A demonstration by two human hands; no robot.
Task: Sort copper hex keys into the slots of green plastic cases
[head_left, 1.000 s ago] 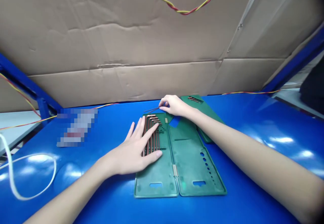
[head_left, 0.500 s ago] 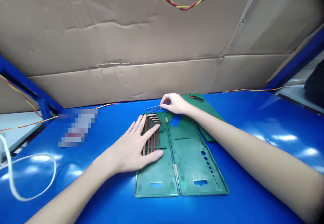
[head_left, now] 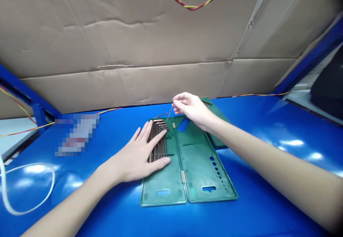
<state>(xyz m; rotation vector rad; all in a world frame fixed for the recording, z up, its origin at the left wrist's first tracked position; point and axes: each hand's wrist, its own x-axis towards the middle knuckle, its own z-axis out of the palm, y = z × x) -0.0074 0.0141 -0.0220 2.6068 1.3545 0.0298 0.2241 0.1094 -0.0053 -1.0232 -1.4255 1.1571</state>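
A green hex key case lies unfolded on the blue tabletop, with several copper-coloured hex keys side by side in its left half. My left hand rests over that half, fingers spread across the keys and gripping nothing. Above the far edge of the case, my right hand pinches a thin hex key by its upper end; the key slants down toward the seated ones. Another thin hex key lies behind the case's left half.
A second green case sits behind the right half, partly hidden by my right forearm. White cable loops at the left, near a blurred-out packet. Cardboard walls the back; a red-yellow twisted wire hangs in front of it.
My right hand has risen slightly and turned, so the key it pinches now points down toward the case. The other loose key is left lying behind. My left hand stays spread on the keys.
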